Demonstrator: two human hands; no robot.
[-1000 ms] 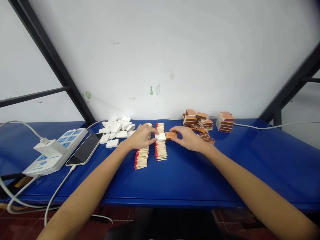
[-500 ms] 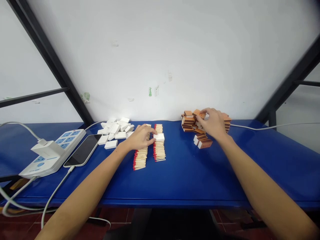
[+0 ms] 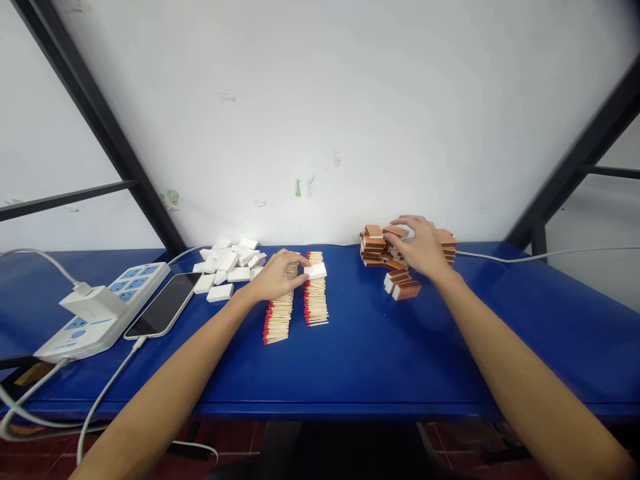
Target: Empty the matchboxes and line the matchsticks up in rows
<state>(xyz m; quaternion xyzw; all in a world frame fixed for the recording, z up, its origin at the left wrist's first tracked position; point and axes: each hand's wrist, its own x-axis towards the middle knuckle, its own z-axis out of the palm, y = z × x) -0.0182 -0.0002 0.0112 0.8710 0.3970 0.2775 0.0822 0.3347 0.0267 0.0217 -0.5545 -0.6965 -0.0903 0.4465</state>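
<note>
L hand (image 3: 277,277) has a white box (image 3: 316,271) pinched narrow btwn thumb & fingers, box sticking out to the R of the fingertips, over the R row of matches (image 3: 317,305); can't tell if it touches them. L row of matches (image 3: 279,321) runs under/in front of same hand, red heads to the L. Pile of white boxes (image 3: 227,260) just L of that grip, phone (image 3: 164,307) & power strip (image 3: 117,297) further L. R hand (image 3: 423,247) is at the brown pile (image 3: 373,252), thumb & fingers spread around a brown matchbox (image 3: 397,231) on top; can't tell if it's gripped. Rest of pile is L of and below that grip, few loose brown boxes (image 3: 406,290) in front, another brown stack (image 3: 449,244) just R, partly behind the hand. All on blue table (image 3: 370,367).
</note>
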